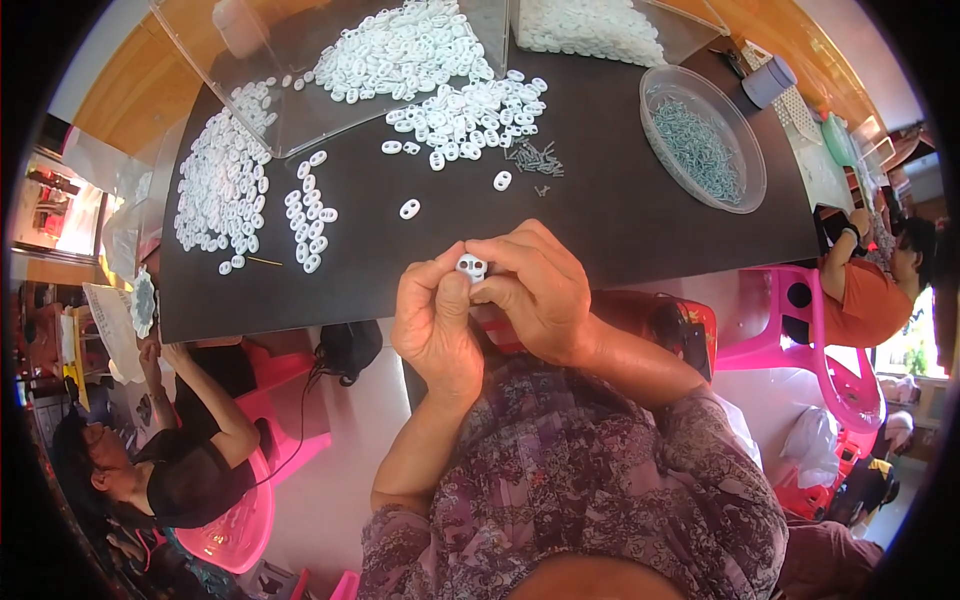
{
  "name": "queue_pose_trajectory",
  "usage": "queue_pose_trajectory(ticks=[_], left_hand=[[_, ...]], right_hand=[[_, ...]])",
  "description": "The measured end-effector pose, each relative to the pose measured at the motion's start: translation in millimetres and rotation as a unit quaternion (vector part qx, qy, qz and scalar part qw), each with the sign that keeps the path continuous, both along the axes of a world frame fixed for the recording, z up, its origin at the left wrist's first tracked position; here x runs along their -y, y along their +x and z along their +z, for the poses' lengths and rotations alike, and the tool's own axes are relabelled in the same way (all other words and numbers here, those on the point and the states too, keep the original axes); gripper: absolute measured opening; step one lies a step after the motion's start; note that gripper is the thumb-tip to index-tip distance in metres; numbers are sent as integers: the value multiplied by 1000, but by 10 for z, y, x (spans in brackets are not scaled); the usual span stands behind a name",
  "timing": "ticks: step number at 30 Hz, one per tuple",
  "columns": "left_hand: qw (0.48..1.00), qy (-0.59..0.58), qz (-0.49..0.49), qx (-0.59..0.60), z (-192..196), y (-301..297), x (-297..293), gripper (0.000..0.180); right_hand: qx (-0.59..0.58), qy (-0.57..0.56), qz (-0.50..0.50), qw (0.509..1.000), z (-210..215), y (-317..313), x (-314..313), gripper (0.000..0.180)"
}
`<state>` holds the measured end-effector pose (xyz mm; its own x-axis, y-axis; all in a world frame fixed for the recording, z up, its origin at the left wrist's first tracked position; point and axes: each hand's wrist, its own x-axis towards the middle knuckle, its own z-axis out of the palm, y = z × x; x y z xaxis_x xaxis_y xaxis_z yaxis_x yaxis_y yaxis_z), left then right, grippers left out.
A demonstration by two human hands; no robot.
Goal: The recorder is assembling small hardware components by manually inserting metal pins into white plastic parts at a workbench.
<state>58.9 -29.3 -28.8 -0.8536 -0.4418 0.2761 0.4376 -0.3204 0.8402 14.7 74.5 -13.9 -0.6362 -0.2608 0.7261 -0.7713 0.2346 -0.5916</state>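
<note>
Both hands meet above the near edge of the black table (620, 210). My left hand (435, 320) and my right hand (535, 290) pinch one small white plastic two-hole piece (471, 266) between their fingertips. Loose white pieces of the same kind lie beyond: two single ones (409, 208), a short column (310, 220), a broad patch at the left (220, 185) and a pile at the middle back (470, 115). A small heap of little metal springs (535, 158) lies next to that pile.
A round clear tub (703, 140) with metal springs stands at the right. Clear plastic trays (400, 45) of white pieces sit at the back. Another person sits low at the left (170, 460), another at the right (870, 285), on pink plastic chairs (820, 340).
</note>
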Motion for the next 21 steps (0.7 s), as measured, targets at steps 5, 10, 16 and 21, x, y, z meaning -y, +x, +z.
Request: queue_pose_trajectory(ticks=[5,10,16,21], left_hand=[[999,-49,16,-10,-12,19,4,21],[997,-79,21,-14,-133,13,0,22],[992,-116,50,-29,-221,8,-40,20],[991,-115,69,-24,-232,-36,-82,23]], right_hand=[[-23,2,7,1000,9,-10,-13,32],[-39,-3,18,999,-22,-10,-34,34],[-47,-8,21,999,-90,24,-36,28],[-65,-19,9,998,-133,-17,-11,30]])
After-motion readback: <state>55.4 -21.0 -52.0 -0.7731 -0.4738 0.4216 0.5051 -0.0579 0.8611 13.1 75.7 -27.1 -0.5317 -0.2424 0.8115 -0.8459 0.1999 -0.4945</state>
